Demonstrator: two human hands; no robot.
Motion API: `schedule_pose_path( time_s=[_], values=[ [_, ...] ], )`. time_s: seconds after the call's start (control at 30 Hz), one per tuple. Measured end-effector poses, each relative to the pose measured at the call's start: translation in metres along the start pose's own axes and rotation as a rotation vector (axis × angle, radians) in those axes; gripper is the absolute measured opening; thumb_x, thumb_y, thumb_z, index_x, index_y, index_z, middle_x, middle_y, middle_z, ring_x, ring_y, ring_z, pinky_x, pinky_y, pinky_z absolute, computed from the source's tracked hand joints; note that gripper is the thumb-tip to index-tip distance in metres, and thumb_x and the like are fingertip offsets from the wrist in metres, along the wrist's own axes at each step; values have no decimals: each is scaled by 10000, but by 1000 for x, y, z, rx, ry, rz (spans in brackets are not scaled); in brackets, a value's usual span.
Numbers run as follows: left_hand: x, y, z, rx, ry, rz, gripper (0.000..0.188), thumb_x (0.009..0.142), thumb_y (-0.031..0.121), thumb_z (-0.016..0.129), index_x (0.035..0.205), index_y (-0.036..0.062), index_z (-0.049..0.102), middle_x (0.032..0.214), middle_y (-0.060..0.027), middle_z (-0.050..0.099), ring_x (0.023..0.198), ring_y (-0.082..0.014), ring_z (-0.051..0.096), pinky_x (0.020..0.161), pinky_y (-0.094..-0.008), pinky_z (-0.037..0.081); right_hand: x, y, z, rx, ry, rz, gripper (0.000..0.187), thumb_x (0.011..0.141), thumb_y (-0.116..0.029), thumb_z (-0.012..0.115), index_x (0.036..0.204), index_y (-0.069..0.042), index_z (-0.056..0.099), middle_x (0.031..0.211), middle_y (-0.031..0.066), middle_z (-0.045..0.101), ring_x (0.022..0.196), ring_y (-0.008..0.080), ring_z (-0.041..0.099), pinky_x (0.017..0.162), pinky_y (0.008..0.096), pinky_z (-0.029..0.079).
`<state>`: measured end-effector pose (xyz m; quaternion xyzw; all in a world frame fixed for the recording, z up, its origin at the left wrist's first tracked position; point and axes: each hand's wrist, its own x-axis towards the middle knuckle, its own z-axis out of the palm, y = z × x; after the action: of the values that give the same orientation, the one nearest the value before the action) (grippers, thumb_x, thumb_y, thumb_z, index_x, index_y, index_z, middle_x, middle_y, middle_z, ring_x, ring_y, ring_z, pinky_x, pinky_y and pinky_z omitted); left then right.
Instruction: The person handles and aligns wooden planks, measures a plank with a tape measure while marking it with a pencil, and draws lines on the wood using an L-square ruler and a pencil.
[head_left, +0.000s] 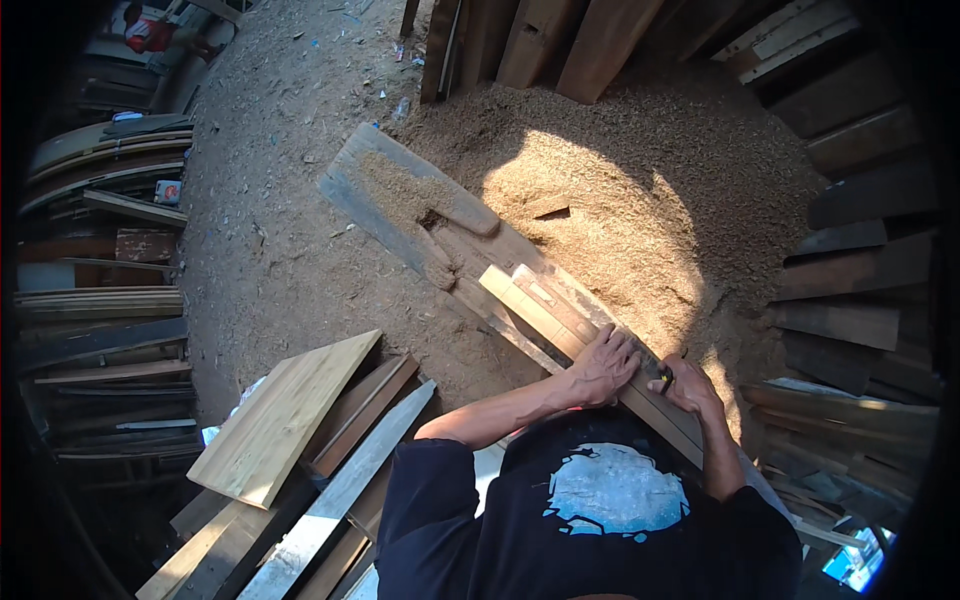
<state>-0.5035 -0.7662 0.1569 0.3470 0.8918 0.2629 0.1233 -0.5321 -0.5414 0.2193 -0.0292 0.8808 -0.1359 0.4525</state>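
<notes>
The left hand [603, 362] lies with fingers spread flat, pressing on a pale wooden strip [540, 312]; the right hand [690, 385] pinches a small yellow-and-black marking tool [665, 377] against it. This looks like marking out; the line calls for steady pressure. The strip lies on a weathered plank [420, 215], long axis running upper left to lower right.

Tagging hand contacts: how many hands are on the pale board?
2. The left hand lies flat on the pale board, fingers spread. The right hand is at its near end, closed on a small dark tool. No other hands in view.
</notes>
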Motion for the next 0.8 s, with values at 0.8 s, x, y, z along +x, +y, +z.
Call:
schedule_pose_path(
  time_s=[0.8],
  values=[
    [12, 37, 18, 422, -222, 42, 834, 521, 445, 898, 1166, 70, 527, 1089, -109, 578, 1059, -277, 543, 907, -425, 398, -170, 111, 94, 443, 317, 28, 594, 815, -407, 791, 1230, -8, 641, 1015, 184, 694, 948, 296, 670, 862, 405, 514]
  ],
)
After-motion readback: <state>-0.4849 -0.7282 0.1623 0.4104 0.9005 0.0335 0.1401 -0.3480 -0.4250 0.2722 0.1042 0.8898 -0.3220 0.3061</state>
